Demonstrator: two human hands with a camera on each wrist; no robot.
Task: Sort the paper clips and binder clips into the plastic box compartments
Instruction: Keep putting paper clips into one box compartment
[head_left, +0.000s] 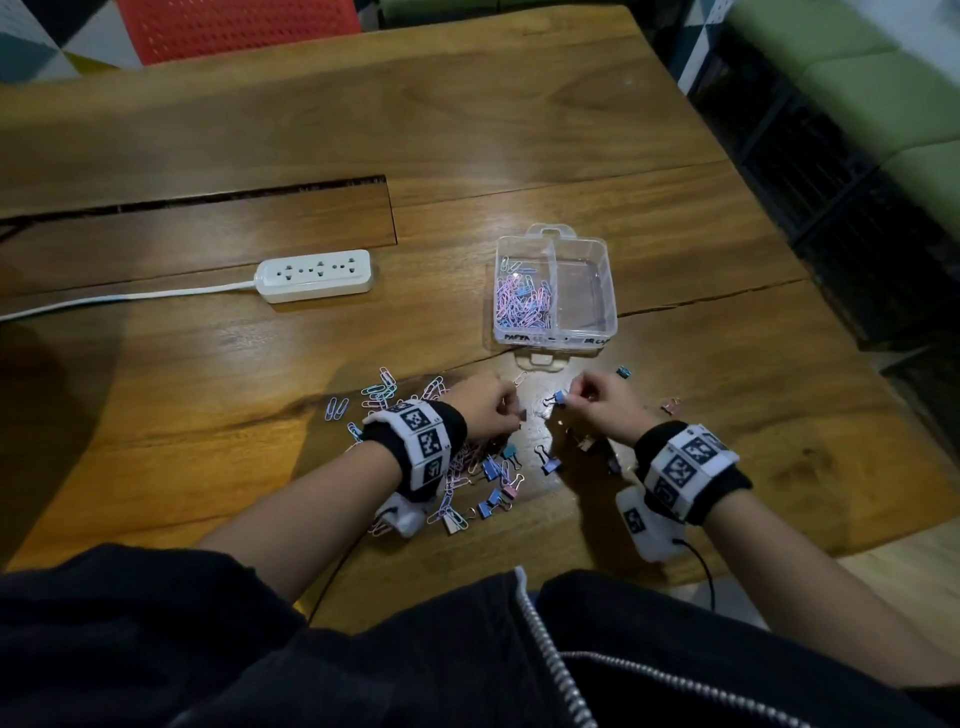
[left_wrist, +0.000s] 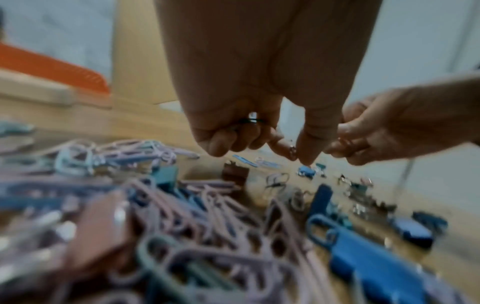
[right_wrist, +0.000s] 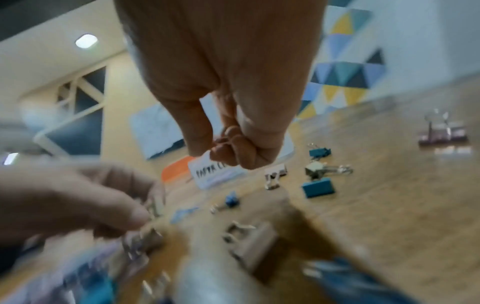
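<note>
The clear plastic box stands beyond my hands; its left compartment holds pastel paper clips, while the right compartment looks bare. My left hand pinches a small binder clip between thumb and forefinger. My right hand is curled, pinching a small clip by its pinkish wire loop; what kind of clip it is I cannot tell. A blue binder clip lies on the table between the hands. Mixed paper and binder clips lie heaped beneath my left wrist.
A teal binder clip and a pink one lie right of my right hand. A white power strip with its cable sits to the left. An orange chair stands behind the wooden table.
</note>
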